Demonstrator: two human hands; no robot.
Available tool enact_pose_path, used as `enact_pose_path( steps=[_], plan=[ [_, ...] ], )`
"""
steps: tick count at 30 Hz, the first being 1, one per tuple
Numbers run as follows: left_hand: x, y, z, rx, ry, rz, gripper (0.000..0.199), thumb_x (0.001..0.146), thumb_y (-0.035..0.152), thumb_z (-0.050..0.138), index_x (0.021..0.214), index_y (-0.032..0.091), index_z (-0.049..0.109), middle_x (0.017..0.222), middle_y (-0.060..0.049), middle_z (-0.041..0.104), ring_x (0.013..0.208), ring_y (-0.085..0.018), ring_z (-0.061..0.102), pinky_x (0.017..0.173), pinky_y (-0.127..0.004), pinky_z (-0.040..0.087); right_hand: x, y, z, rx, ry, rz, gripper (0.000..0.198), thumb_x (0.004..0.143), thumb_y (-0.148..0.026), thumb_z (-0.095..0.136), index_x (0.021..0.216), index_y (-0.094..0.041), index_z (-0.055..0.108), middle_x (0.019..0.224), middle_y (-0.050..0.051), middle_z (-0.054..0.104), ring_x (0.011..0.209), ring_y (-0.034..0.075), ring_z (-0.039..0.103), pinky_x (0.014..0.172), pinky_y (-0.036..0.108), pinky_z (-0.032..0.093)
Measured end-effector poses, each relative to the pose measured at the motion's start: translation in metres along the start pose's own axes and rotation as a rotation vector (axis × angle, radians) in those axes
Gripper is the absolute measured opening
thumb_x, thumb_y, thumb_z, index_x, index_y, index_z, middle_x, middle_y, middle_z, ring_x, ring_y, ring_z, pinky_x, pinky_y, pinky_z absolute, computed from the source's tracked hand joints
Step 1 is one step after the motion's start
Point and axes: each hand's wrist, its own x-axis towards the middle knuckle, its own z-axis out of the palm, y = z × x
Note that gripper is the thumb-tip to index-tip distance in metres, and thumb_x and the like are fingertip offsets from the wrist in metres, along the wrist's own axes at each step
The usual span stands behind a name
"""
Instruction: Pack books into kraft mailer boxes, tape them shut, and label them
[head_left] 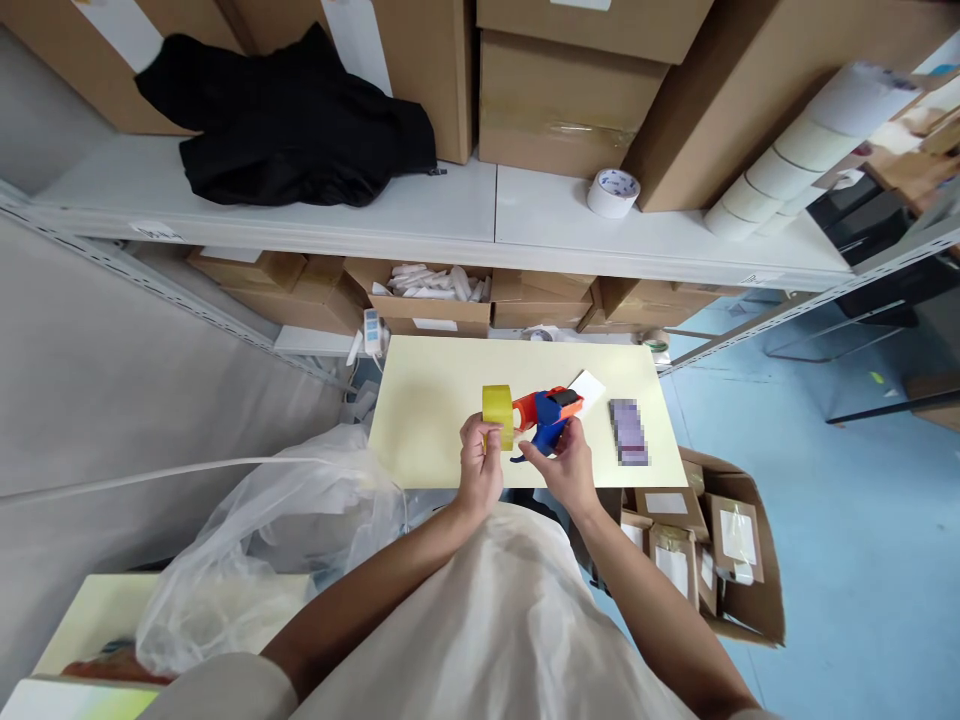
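My left hand grips a roll of yellow packing tape, held upright above the near part of a pale yellow table. Just to its right, my right hand is closed around a blue and orange tape dispenser. The roll and the dispenser are side by side, very close; I cannot tell whether they touch. Behind the dispenser lies a white card. A purple item, blurred in the picture, rests near the table's right end.
Above the table's far side runs a white shelf with a black garment, cartons and a white tape roll. A large carton of small parcels stands on the floor at right. Clear plastic sheeting bulges at left.
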Motion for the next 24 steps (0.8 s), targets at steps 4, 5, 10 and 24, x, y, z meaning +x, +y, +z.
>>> enact_pose_path(
  steps=[4,5,10,24],
  plan=[
    [0.001,0.001,0.002,0.074,0.012,0.119,0.033,0.087,0.054,0.049,0.083,0.022,0.059,0.119,-0.01,0.055,0.122,-0.024,0.045,0.101,-0.038,0.038,0.004,-0.001,0.005,0.07,-0.014,0.022,0.045,0.062,-0.039,0.078,0.093,-0.024,0.049,0.078,-0.001,0.062,0.065,0.016,0.058,0.06,0.03,0.05],
    [0.003,0.002,0.002,0.077,-0.001,0.121,0.034,0.087,0.054,0.049,0.083,0.022,0.059,0.119,-0.01,0.055,0.123,-0.024,0.045,0.101,-0.038,0.037,0.006,-0.001,0.005,0.124,-0.041,0.027,0.045,0.062,-0.039,0.077,0.093,-0.024,0.049,0.081,0.0,0.063,0.067,0.016,0.058,0.061,0.03,0.051],
    [0.016,0.004,-0.002,-0.09,-0.159,-0.091,0.035,0.084,0.055,0.053,0.082,0.021,0.056,0.09,-0.005,0.063,0.085,-0.019,0.059,0.078,-0.032,0.047,0.015,0.004,-0.01,0.354,-0.123,0.058,0.043,0.067,-0.037,0.074,0.099,-0.024,0.049,0.088,0.0,0.063,0.073,0.014,0.058,0.068,0.031,0.052],
    [0.014,0.013,0.015,-0.197,-0.155,-0.063,0.034,0.083,0.054,0.056,0.083,0.019,0.058,0.086,-0.004,0.061,0.079,-0.016,0.056,0.077,-0.028,0.045,0.014,0.003,-0.019,0.1,0.122,-0.166,0.063,0.061,-0.038,0.081,0.111,-0.023,0.045,0.097,0.005,0.065,0.086,0.02,0.063,0.081,0.038,0.052]
  ],
)
